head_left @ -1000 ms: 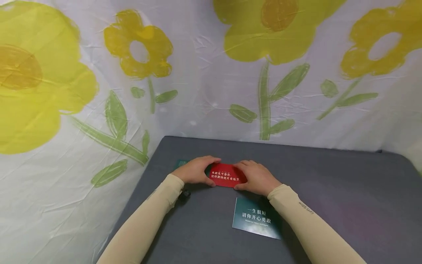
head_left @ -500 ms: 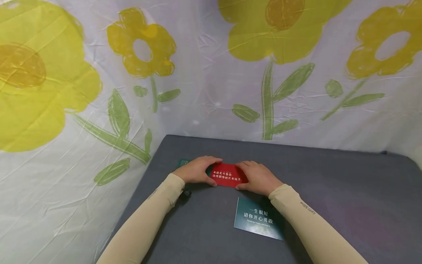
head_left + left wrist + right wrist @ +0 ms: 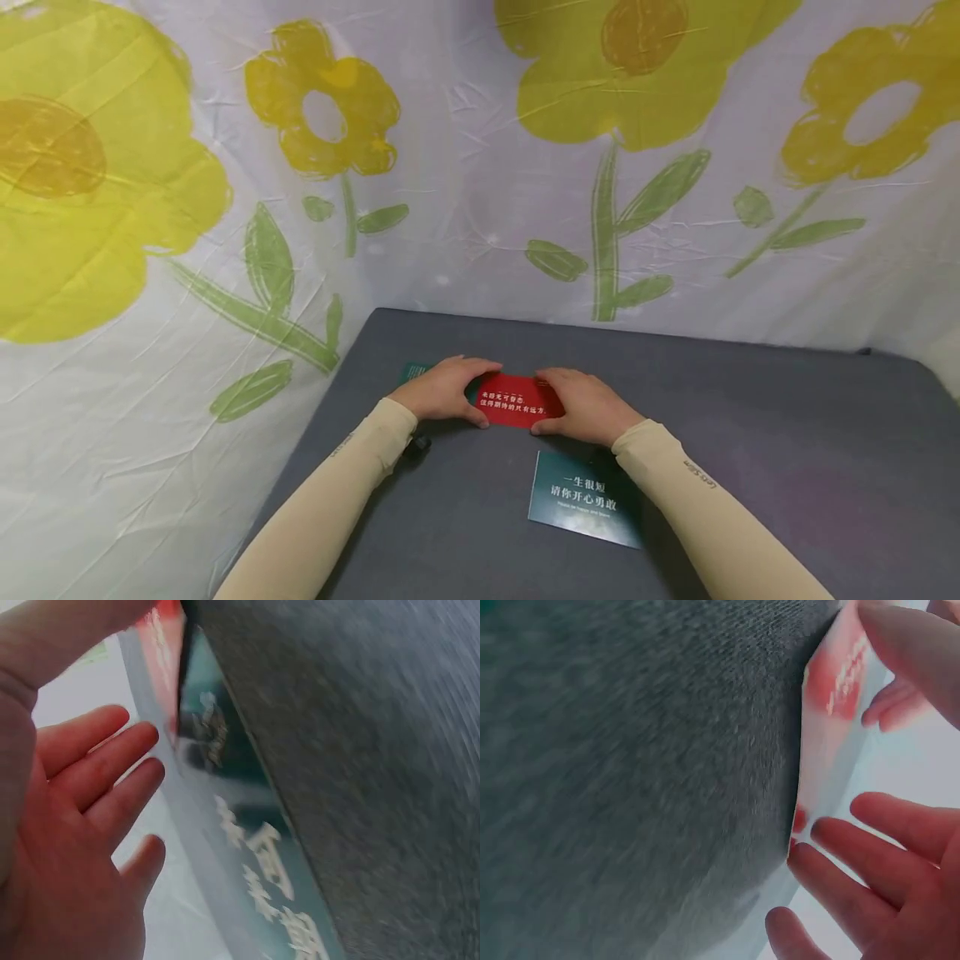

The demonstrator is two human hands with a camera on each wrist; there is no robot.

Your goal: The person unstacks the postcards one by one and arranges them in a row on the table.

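A red card (image 3: 512, 401) with white Chinese writing lies level at the far left part of the table, between both hands. My left hand (image 3: 444, 390) holds its left end, thumb at the near edge and fingertips at the far edge. My right hand (image 3: 588, 407) holds the right end in the same way, its other fingers spread loosely in the right wrist view. Under the left hand is a dark green card (image 3: 255, 840) with pale writing; the red card overlaps its end in the left wrist view. The left hand hides most of this green card from the head view.
A second dark green card (image 3: 581, 502) with white writing lies nearer, partly under the right forearm. The grey table (image 3: 750, 467) meets a white cloth (image 3: 465, 250) with yellow flowers at its back and left edges. A small black object (image 3: 417, 447) sits at the left wrist.
The view shifts slightly with the head. Both hands stay at the ends of the red card, and the cards keep their places.
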